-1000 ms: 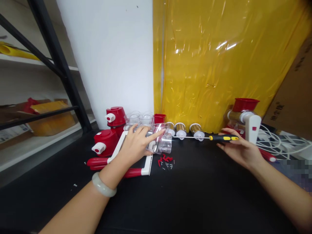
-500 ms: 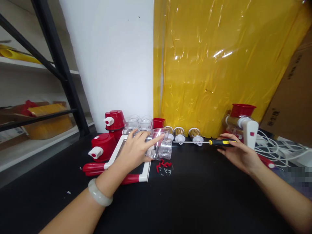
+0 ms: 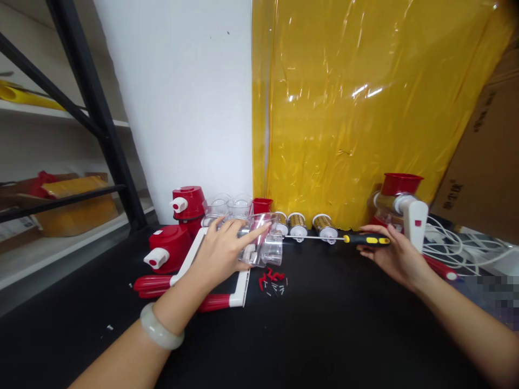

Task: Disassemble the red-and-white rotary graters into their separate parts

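My left hand [image 3: 221, 246] is closed round a clear plastic housing [image 3: 272, 249], which lies on its side above the black table. In my right hand [image 3: 391, 256] is a long screwdriver [image 3: 367, 239] with a black and yellow handle, held level by the fingertips. Its thin shaft points left, and its tip meets or enters the housing's right side; the exact contact is too small to see. Below the housing lie small red plastic pieces [image 3: 271, 275] and several screws [image 3: 279, 288]. White frames with red handles [image 3: 217, 302] lie under and beside my left forearm.
Two red bases with white knobs [image 3: 168, 248] stand at the left. Clear cups [image 3: 239, 204], a red hopper [image 3: 262, 205] and metal grater drums [image 3: 324, 226] line the back. An assembled drum grater [image 3: 416, 216] and white cables [image 3: 450, 246] are at the right.
The fingers of my right hand have shifted on the screwdriver handle, showing more of it. The housing stays in my left hand. The whole view has moved slightly.
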`<move>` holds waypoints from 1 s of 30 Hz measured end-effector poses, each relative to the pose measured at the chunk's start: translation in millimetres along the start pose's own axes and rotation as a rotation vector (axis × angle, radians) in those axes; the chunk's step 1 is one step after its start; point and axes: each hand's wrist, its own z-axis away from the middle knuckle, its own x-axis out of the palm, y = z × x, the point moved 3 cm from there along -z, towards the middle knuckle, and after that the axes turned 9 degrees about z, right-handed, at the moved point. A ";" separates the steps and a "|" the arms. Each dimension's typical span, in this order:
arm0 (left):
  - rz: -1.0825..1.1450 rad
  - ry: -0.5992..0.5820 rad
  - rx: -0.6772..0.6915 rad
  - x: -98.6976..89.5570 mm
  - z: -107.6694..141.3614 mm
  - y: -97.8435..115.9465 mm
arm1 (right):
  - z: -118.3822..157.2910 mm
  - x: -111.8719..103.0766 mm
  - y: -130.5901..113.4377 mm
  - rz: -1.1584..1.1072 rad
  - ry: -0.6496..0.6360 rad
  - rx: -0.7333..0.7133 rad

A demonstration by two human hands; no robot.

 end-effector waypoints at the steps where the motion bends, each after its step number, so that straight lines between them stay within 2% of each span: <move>1: 0.001 0.001 -0.004 -0.3 0.0 -0.6 | -1.2 0.3 2.3 0.043 0.024 -0.005; 4: -0.004 0.001 -0.017 -1.5 -0.3 -2.1 | -2.1 1.4 6.1 0.098 0.070 -0.026; 8: 0.000 -0.002 -0.022 -3.0 -0.5 -1.8 | 2.7 2.7 0.2 -0.106 -0.009 0.008; 10: 0.008 -0.002 -0.018 -3.5 -0.5 -1.1 | 3.8 2.4 -3.4 -0.139 -0.040 0.007; 17: 0.010 0.016 -0.026 -3.1 -1.0 -1.4 | -2.6 0.0 6.7 0.110 0.051 -0.010; 22: 0.016 0.005 -0.008 -2.9 -0.8 -0.2 | 1.5 1.0 2.2 -0.119 -0.031 0.020; 24: 0.019 0.000 -0.007 -3.4 -0.7 0.4 | 1.6 1.0 1.0 -0.142 -0.052 0.038; 30: 0.018 -0.008 -0.012 -3.7 -0.2 -0.6 | -4.1 -1.1 10.4 0.040 0.052 0.068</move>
